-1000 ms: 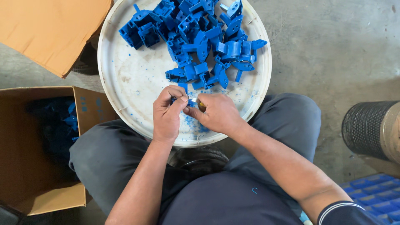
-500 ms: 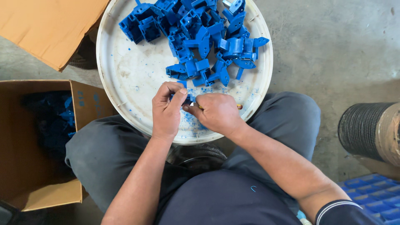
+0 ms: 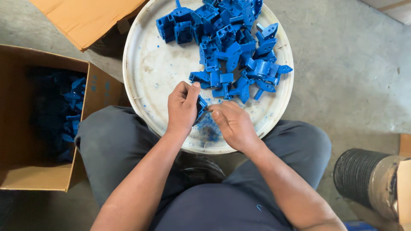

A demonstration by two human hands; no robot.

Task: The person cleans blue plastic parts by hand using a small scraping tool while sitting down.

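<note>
My left hand (image 3: 182,107) grips a small blue plastic part (image 3: 200,108) over the near edge of a round white tray (image 3: 150,77). My right hand (image 3: 233,124) is closed beside it, its fingertips pressed against the same part; whatever it pinches is too small to make out. Blue shavings (image 3: 209,131) lie on the tray just under both hands. A heap of similar blue plastic parts (image 3: 231,47) covers the far half of the tray.
An open cardboard box (image 3: 25,167) on my left holds more blue parts (image 3: 64,111). A cardboard flap (image 3: 85,17) lies at the top left. A dark ribbed roll (image 3: 364,179) stands at the lower right on the concrete floor. My knees flank the tray.
The view has shifted a little, so the tray sits more to the right. Both hands stay together on the blue part, with the left fingers slightly re-gripped.
</note>
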